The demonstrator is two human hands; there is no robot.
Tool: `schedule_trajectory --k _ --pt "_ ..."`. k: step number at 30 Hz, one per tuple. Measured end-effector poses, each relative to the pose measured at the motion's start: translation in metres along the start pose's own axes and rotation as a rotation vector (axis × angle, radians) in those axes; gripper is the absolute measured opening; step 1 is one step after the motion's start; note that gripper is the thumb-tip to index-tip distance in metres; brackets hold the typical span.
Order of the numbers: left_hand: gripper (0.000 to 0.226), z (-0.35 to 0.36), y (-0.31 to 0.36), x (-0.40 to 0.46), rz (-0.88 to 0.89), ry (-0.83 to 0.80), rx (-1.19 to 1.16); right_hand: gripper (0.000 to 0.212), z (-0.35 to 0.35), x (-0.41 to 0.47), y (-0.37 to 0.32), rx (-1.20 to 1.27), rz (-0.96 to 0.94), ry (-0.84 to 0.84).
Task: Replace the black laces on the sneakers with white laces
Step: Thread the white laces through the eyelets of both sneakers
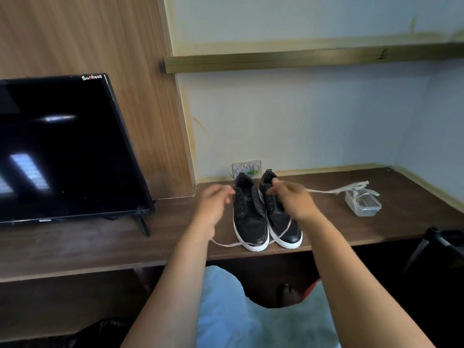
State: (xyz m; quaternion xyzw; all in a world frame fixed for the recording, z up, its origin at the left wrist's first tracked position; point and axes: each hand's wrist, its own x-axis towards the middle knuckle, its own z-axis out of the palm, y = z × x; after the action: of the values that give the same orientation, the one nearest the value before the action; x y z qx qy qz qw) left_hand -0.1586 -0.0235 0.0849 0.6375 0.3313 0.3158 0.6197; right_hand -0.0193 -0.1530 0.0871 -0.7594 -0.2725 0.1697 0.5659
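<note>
Both hands [213, 204] [292, 199], fingers curled on a white lace [283, 231], start threading bare sneakers [251, 217] beneath them; lacing mostly remains.

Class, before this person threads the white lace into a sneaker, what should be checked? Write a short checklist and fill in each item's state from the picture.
1. Black laces out of both sneakers: ok, eyelets look empty.
2. White lace in hand: cannot tell, the hands are blurred.
3. Spare lace ready: ok, draped over the clear container.
4. Sneakers steady on the desk: ok, upright, side by side.
5. Left hand and right hand at the sneakers: ok.
</note>
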Motion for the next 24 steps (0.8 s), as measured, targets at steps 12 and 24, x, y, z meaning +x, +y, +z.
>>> schedule_trajectory --k 12,24 --pt "0.02 -0.008 -0.01 -0.009 0.111 -0.209 0.363 0.035 -0.007 0.001 0.005 -0.317 -0.072 -0.185" --pt "0.027 -0.077 -0.029 -0.004 -0.132 -0.179 0.435 0.028 -0.047 0.02 0.027 -0.216 0.179 0.16"
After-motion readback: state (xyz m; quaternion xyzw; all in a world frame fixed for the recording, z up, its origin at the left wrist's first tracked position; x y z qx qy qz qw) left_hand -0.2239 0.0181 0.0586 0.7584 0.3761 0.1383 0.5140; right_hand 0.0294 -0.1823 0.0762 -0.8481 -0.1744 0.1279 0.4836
